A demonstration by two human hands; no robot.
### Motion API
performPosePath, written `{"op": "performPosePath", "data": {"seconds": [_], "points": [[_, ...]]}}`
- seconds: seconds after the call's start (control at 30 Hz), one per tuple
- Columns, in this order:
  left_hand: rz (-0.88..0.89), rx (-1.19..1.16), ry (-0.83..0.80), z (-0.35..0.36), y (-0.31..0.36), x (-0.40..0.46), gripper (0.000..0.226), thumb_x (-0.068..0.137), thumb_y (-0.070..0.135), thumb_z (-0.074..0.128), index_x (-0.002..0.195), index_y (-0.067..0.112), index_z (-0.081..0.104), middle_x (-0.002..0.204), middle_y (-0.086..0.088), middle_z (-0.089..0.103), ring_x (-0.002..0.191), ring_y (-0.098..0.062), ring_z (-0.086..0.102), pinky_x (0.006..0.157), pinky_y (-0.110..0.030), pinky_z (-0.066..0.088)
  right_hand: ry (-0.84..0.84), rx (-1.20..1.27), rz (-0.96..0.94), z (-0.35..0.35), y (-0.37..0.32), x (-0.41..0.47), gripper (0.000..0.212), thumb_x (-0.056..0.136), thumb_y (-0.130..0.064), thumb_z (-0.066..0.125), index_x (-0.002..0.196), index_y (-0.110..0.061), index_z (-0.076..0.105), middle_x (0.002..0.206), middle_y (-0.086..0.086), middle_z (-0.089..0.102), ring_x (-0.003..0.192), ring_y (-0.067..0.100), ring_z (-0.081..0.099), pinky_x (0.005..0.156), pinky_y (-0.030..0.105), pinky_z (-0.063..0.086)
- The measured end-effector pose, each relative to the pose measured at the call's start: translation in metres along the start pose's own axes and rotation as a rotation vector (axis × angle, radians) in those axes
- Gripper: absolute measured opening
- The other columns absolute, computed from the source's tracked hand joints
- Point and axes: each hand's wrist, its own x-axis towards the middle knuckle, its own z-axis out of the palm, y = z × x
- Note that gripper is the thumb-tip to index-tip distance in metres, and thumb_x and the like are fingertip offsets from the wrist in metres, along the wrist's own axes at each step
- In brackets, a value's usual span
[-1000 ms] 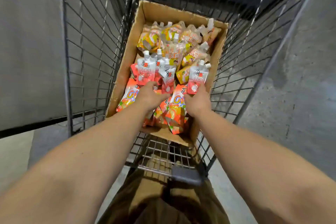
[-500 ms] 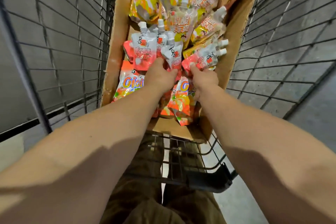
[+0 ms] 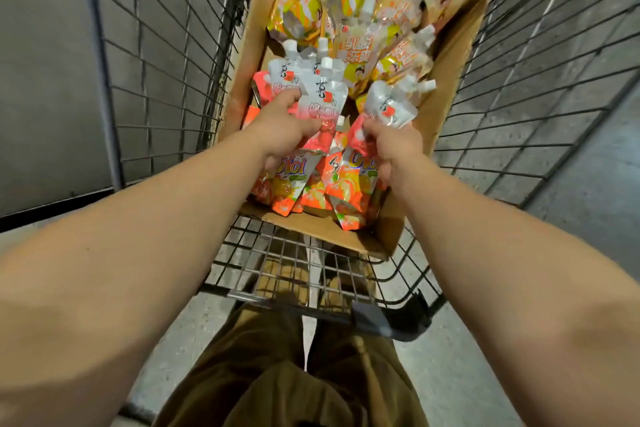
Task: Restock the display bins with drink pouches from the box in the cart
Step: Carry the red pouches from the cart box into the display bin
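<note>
Nearest the camera: brown trousers and both bare forearms reaching forward over the cart handle. The wire cart stands on a grey concrete floor.

The cardboard box sits in the cart basket, its near flap folded down over the wire grid. Compared with half a second ago the view sits slightly higher and further back, so the near flap and more of the handle now show.

Left hand: fingers curled round a bunch of white-and-pink spouted pouches, spouts pointing away. The bunch stands higher and more upright than in the earlier frame, lifted off the layer beneath but not yet out of the box.

Right hand: fingers clenched on the pink lower end of a pair of white-topped pouches, their two caps fanned toward the right wall of the box. Earlier these lay flatter and pointed more sideways; they are now raised and tilted up.

Below and between the hands: orange pouches lying overlapped at the near end of the box, lying as before.

Far end of the box: yellow-and-orange pouches piled with white caps up, lying as before.
</note>
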Motion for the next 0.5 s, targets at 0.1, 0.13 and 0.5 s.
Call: {"op": "performPosePath", "data": {"seconds": [0.1, 0.13, 0.5], "points": [[-0.044, -0.122, -0.085, 0.001, 0.009, -0.027, 0.033, 0.09, 0.008, 0.063, 0.113, 0.029, 0.053, 0.095, 0.003, 0.063, 0.075, -0.01, 0.063, 0.052, -0.027, 0.054, -0.189, -0.202, -0.082, -0.019, -0.003, -0.031, 0.018, 0.08, -0.005, 0.073, 0.094, -0.01, 0.064, 0.083, 0.005, 0.068, 0.067, 0.017, 0.062, 0.049, 0.022, 0.052], [-0.055, -0.149, -0.087, 0.004, 0.013, -0.038, 0.021, 0.092, 0.014, 0.062, 0.105, 0.029, 0.055, 0.089, 0.005, 0.064, 0.071, -0.007, 0.064, 0.053, -0.028, 0.054, -0.259, -0.236, -0.083, -0.024, -0.008, -0.043, 0.018, 0.082, -0.005, 0.071, 0.098, -0.009, 0.065, 0.082, 0.005, 0.068, 0.067, 0.016, 0.062, 0.052, 0.022, 0.052], [0.286, -0.248, 0.392, 0.004, 0.013, -0.193, 0.034, 0.087, 0.047, 0.055, 0.095, 0.016, 0.066, 0.099, -0.01, 0.072, 0.092, -0.028, 0.067, 0.091, -0.049, 0.053, -0.727, -0.334, -0.299, -0.052, -0.039, -0.171, 0.008, 0.092, -0.02, 0.063, 0.097, -0.013, 0.064, 0.079, 0.002, 0.068, 0.059, 0.01, 0.063, 0.056, 0.021, 0.051]]}}
